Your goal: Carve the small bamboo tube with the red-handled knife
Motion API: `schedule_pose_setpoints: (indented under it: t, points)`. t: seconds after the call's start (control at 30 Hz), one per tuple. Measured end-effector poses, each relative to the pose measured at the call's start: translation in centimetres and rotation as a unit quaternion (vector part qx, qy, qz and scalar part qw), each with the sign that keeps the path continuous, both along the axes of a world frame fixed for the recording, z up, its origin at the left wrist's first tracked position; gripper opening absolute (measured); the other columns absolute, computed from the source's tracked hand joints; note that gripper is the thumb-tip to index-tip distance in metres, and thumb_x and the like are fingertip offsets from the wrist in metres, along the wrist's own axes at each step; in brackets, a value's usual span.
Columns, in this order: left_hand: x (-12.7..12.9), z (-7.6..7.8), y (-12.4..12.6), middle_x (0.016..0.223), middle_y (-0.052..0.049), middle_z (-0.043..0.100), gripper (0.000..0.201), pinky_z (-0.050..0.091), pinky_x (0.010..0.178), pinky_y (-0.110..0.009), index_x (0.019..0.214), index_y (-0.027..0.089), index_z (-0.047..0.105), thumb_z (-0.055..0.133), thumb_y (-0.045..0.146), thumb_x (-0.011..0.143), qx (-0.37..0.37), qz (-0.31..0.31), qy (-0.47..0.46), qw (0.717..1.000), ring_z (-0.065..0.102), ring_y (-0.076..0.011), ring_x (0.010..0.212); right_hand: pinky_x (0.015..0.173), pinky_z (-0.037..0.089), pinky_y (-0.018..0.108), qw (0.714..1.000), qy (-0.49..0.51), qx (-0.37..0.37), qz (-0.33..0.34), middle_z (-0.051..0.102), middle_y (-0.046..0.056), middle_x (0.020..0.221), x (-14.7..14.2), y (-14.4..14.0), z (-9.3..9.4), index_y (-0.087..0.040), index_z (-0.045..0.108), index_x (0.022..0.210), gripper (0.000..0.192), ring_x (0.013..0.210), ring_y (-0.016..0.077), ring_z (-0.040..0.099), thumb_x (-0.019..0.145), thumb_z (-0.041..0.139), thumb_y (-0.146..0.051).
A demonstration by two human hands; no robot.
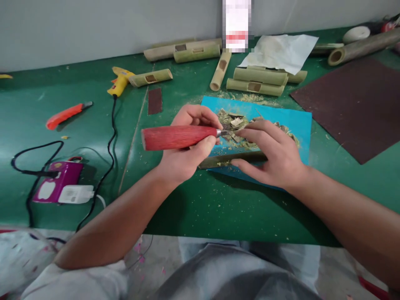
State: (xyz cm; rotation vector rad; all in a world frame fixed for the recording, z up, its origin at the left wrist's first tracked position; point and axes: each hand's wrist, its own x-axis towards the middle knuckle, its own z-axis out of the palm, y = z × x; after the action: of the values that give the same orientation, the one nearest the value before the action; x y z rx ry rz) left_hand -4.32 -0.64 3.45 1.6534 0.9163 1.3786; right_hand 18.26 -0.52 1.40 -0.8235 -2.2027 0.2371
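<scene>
My left hand [187,146] grips a carving knife by its red wooden handle [178,137], blade pointing right. My right hand [271,154] presses down on a bamboo piece [231,159] lying across a blue mat [300,123]; its fingers meet the blade tip. A pile of bamboo shavings [234,125] sits on the mat just behind the hands. The blade itself is mostly hidden between my fingers.
On the green table [203,204]: several cut bamboo tubes [256,81] at the back, a yellow glue gun [120,81], an orange utility knife [67,114], a purple power strip with white plug [59,187], dark sandpaper sheet [353,104], white paper [281,50].
</scene>
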Motion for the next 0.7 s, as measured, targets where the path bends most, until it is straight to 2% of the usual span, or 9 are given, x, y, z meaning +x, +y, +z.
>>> schedule_pose_setpoints:
  t: [0.07, 0.13, 0.27, 0.37, 0.5, 0.53, 0.57, 0.63, 0.7]
  points:
    - [0.4, 0.3, -0.7, 0.100, -0.001, 0.073, 0.028, 0.064, 0.076, -0.030, 0.112, 0.029, 0.064, 0.077, 0.042, 0.092, 0.002, -0.001, 0.006, 1.000, 0.071, -0.0144, 0.085, 0.094, 0.059, 0.048, 1.000, 0.005, 0.012, 0.013, 0.073, 0.013, 0.124, -0.4, -0.5, 0.3, -0.025, 0.063, 0.135, 0.043, 0.113, 0.0312, 0.071, 0.097, 0.069, -0.046]
    - [0.9, 0.6, -1.4, 0.102, 0.000, 0.074, 0.034, 0.065, 0.081, -0.031, 0.120, 0.031, 0.059, 0.076, 0.042, 0.094, -0.012, -0.001, 0.032, 0.999, 0.072, -0.0149, 0.089, 0.088, 0.062, 0.045, 0.999, 0.003, 0.037, 0.014, 0.074, 0.011, 0.122, -0.9, -1.0, 0.4, -0.027, 0.063, 0.133, 0.041, 0.109, 0.0290, 0.073, 0.097, 0.069, -0.047]
    - [1.5, 0.4, -2.1, 0.104, 0.000, 0.074, 0.041, 0.065, 0.090, -0.032, 0.131, 0.030, 0.053, 0.073, 0.039, 0.097, -0.005, -0.016, 0.064, 0.998, 0.074, -0.0153, 0.093, 0.082, 0.063, 0.040, 0.996, 0.035, 0.069, -0.043, 0.074, 0.011, 0.120, -1.8, -1.6, 0.6, -0.026, 0.061, 0.134, 0.037, 0.104, 0.0259, 0.074, 0.098, 0.067, -0.032]
    - [1.9, -0.2, -2.3, 0.112, -0.001, 0.073, 0.048, 0.063, 0.098, -0.033, 0.135, 0.027, 0.051, 0.076, 0.034, 0.094, 0.024, -0.038, 0.079, 0.996, 0.075, -0.0157, 0.100, 0.083, 0.062, 0.040, 0.995, 0.023, 0.082, -0.056, 0.075, 0.009, 0.115, -2.1, -1.9, 0.8, -0.027, 0.062, 0.135, 0.036, 0.100, 0.0259, 0.074, 0.099, 0.061, -0.026]
    - [1.4, 0.2, -2.2, 0.125, -0.007, 0.071, 0.064, 0.063, 0.092, -0.034, 0.146, 0.027, 0.046, 0.077, 0.044, 0.093, 0.012, -0.095, 0.147, 0.984, 0.074, -0.0197, 0.103, 0.066, 0.056, 0.036, 0.990, 0.026, 0.135, -0.044, 0.073, 0.005, 0.086, -1.9, -2.3, 1.3, -0.023, 0.062, 0.127, 0.030, 0.077, 0.0228, 0.070, 0.098, 0.057, -0.020]
    - [1.1, 0.5, -2.0, 0.124, -0.007, 0.072, 0.071, 0.062, 0.088, -0.034, 0.147, 0.027, 0.047, 0.080, 0.049, 0.089, 0.012, -0.111, 0.161, 0.981, 0.074, -0.0208, 0.102, 0.067, 0.057, 0.036, 0.993, 0.026, 0.112, -0.037, 0.073, 0.005, 0.089, -1.8, -2.3, 1.5, -0.024, 0.063, 0.126, 0.028, 0.078, 0.0224, 0.070, 0.099, 0.057, -0.023]
    - [0.6, 0.9, -1.8, 0.122, -0.006, 0.072, 0.073, 0.061, 0.086, -0.033, 0.146, 0.027, 0.049, 0.082, 0.052, 0.086, 0.013, -0.110, 0.184, 0.977, 0.073, -0.0214, 0.100, 0.067, 0.057, 0.036, 0.995, 0.042, 0.085, -0.040, 0.074, 0.006, 0.094, -1.7, -2.3, 1.7, -0.025, 0.065, 0.122, 0.025, 0.079, 0.0215, 0.070, 0.097, 0.060, -0.024]
    - [-0.4, 1.8, -1.0, 0.119, -0.005, 0.073, 0.058, 0.057, 0.080, -0.032, 0.129, 0.025, 0.063, 0.085, 0.052, 0.082, 0.026, -0.089, 0.270, 0.958, 0.070, -0.0199, 0.094, 0.065, 0.056, 0.036, 0.994, 0.081, 0.043, -0.062, 0.074, 0.006, 0.092, -1.3, -2.0, 2.0, -0.026, 0.066, 0.110, 0.018, 0.074, 0.0203, 0.068, 0.092, 0.065, -0.025]
    - [-1.3, 2.3, -0.2, 0.101, -0.002, 0.072, 0.042, 0.050, 0.072, -0.030, 0.102, 0.023, 0.069, 0.089, 0.050, 0.076, 0.016, -0.091, 0.405, 0.909, 0.067, -0.0196, 0.087, 0.065, 0.057, 0.039, 0.986, 0.116, -0.015, -0.114, 0.073, 0.004, 0.088, -0.9, -1.5, 2.0, -0.027, 0.064, 0.100, 0.012, 0.072, 0.0211, 0.067, 0.090, 0.061, -0.021]
